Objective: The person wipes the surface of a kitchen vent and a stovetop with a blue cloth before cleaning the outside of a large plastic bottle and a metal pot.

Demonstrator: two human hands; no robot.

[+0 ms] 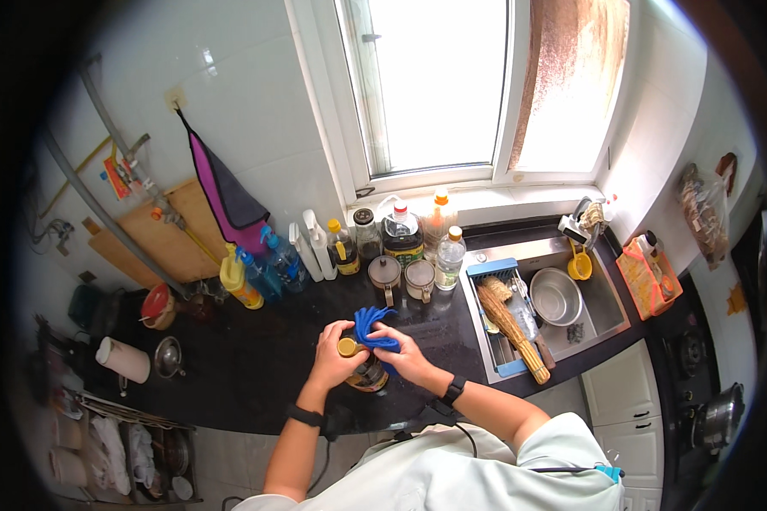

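Near the front of the black countertop (249, 370), my left hand (333, 361) grips the neck of a bottle with a yellow cap (347, 347). The dark, labelled body of the bottle (367, 375) shows below my fingers and looks slightly tilted. My right hand (409, 358) holds a bunched blue cloth (372, 324) close against the bottle's upper part. Folds of the cloth stick up above my fingers. Where exactly the cloth meets the bottle is partly hidden by my hands.
Behind my hands stand two lidded jars (384, 271), a clear bottle (450, 259) and a large dark jug (402, 236). Spray bottles (284, 262) line the wall. At right, the sink (604, 313) holds a metal basin (555, 297) and a blue rack (511, 370) with a straw brush (514, 332).
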